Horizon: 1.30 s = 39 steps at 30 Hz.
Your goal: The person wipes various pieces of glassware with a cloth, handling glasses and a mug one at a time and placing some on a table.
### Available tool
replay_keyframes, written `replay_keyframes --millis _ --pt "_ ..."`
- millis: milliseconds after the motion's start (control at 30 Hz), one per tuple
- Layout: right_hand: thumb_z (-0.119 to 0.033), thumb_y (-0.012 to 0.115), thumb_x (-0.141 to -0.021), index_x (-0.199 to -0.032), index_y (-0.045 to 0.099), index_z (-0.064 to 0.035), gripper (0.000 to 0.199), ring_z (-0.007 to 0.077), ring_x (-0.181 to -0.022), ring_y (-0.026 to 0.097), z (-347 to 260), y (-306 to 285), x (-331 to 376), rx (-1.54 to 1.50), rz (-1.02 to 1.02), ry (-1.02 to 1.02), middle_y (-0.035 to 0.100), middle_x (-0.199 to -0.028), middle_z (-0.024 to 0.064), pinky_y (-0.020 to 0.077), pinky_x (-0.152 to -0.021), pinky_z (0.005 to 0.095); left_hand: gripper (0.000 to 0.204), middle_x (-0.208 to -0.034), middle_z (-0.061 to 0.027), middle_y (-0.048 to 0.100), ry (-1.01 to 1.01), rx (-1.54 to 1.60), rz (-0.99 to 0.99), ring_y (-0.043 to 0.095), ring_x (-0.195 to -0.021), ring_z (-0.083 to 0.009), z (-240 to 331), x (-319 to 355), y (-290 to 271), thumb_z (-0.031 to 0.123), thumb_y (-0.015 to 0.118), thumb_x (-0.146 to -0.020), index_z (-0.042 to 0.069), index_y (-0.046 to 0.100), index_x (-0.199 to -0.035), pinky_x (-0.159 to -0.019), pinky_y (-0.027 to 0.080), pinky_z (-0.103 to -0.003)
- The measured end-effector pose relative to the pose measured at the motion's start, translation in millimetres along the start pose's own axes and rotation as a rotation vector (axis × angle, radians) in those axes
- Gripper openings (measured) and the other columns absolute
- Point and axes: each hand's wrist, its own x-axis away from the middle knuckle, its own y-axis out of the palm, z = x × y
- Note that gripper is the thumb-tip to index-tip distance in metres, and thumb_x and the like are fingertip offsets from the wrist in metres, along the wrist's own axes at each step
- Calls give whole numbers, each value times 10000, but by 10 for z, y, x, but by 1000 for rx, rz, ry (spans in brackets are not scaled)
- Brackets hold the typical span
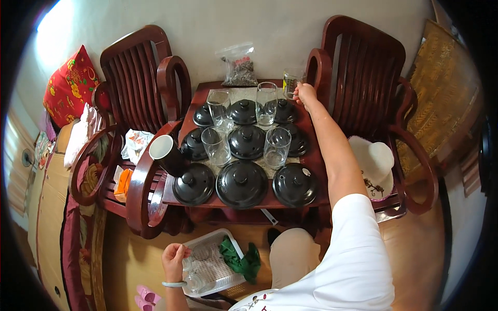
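At the table's far right corner, my right hand (305,94) is closed on a clear glass cup (291,82) with yellow and dark markings. My left hand (175,257), with a pale bangle at the wrist, hangs by the left side of a white plastic basket (228,282); its fingers are curled, and anything in them is hidden. Clear glassware (195,282) and a green cloth (241,262) lie in the basket. Several tall clear glasses, such as this front right one (277,147), stand among rows of black knobbed lids (241,184) on the dark red table (199,93).
A plastic bag of dark contents (239,71) stands at the table's back. A black cup with a white inside (168,155) tilts by the left armchair (136,78). The right armchair (363,78) holds a white patterned item (373,166). Pink shoes (148,298) lie on the floor.
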Motion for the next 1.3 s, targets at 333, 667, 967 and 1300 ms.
replay_keyframes --millis 333,667,967,1300 --pt "-346 390 -959 -841 514 -84 313 141 -576 546 128 2 -151 21 -159 -20 549 -745 29 424 -461 254 101 -763 -48 630 -17 27 -36 595 -676 -109 -8 -30 127 85 572 -896 -3 582 -847 -638 475 -218" --pt "-379 413 -936 -899 560 -15 394 171 -603 642 -95 -235 2 493 7 -77 611 -766 79 466 -424 283 109 -762 -52 626 -31 -5 -22 595 -667 -118 -161 59 -66 98 577 -889 2 575 -838 -629 493 -235" --pt "-197 498 -932 -923 652 -68 201 76 -625 561 -1243 -116 1298 -73 -22 -864 652 -812 21 434 -586 204 154 -761 -37 630 51 64 20 576 -659 -90 -59 -53 -276 180 589 -895 31 612 -858 -599 462 -209" --pt "-136 650 -771 -775 625 -110 37 222 -666 596 -800 1000 4241 246 -753 -1777 628 -784 34 485 -615 346 142 -819 -51 658 82 252 184 597 -692 -90 51 235 -666 168 561 -910 35 609 -922 -654 487 -213"
